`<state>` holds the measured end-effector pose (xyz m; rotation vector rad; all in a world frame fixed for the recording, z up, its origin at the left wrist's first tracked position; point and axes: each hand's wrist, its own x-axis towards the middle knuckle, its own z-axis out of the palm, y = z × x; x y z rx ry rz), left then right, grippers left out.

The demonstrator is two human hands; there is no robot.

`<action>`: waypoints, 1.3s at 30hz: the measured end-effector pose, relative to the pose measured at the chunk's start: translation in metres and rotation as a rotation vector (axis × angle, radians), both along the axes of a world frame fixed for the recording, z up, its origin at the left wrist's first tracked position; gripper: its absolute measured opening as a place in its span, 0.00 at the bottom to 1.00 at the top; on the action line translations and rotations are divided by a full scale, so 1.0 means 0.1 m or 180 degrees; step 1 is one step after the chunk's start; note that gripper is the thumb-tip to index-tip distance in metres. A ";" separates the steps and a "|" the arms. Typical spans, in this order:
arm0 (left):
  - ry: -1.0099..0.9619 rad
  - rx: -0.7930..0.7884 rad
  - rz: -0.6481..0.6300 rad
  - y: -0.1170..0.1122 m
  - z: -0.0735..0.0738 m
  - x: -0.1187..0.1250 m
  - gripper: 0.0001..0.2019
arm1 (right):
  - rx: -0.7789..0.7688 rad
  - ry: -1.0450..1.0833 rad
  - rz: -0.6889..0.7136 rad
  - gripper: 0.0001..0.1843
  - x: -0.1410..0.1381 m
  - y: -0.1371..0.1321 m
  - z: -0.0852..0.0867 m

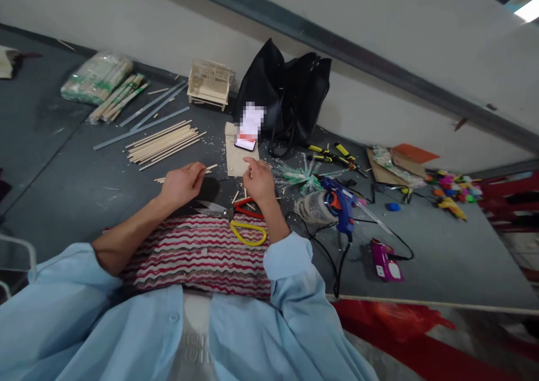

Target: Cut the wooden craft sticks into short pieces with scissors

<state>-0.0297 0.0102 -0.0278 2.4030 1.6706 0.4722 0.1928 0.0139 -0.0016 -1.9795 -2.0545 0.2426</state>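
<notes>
My left hand [184, 185] is closed, its fingertips pressed together beside a few thin wooden sticks [211, 168]. Whether it grips one of them is hidden. My right hand [259, 181] has its index finger stretched toward a lit phone [246, 143], the other fingers curled and nothing visible in them. The phone rests on a beige piece of board [236, 164]. Below my hands, scissors [228, 214] with one red and one yellow handle lie partly on a striped cushion [197, 257]. Short stick pieces [236, 196] are scattered near the blades.
A pile of sticks [164, 143], grey strips [141, 128], packaged sticks [96, 77] and a small wooden model [209, 83] are at left. A black bag [286, 94] stands behind the phone. A blue glue gun [346, 204], jar [314, 208] and purple box [385, 262] are at right.
</notes>
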 end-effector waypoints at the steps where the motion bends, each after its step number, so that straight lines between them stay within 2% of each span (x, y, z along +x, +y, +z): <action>1: -0.0044 0.0056 0.0015 0.01 0.00 0.00 0.14 | 0.0035 0.0045 -0.0041 0.27 0.02 0.02 -0.03; 5: -0.0242 0.0401 -0.0076 0.03 -0.01 -0.01 0.15 | 0.0282 0.0290 0.0157 0.25 0.04 0.02 -0.10; 12: -0.0256 0.0751 -0.0614 0.01 0.02 -0.01 0.15 | 0.0584 0.0563 0.0849 0.25 -0.14 -0.17 -0.08; 16: -0.0200 0.1006 -0.0984 -0.03 0.04 0.01 0.16 | 0.0629 0.0434 0.1409 0.22 -0.23 -0.25 -0.09; 19: -0.0205 0.1073 -0.1033 -0.04 0.04 0.02 0.16 | 0.0533 0.0264 0.1482 0.20 -0.26 -0.26 -0.13; 31: -0.0057 0.0681 -0.0908 0.04 0.01 -0.05 0.17 | 0.0388 0.0258 0.1293 0.19 -0.23 -0.21 -0.20; 34: 0.0058 0.0484 -0.0611 0.04 0.04 -0.06 0.18 | 0.0421 0.0344 0.1134 0.19 -0.23 -0.20 -0.24; 39: 0.0338 0.0320 0.0158 0.09 0.10 -0.15 0.17 | 0.0412 0.0323 0.0930 0.21 -0.23 -0.18 -0.25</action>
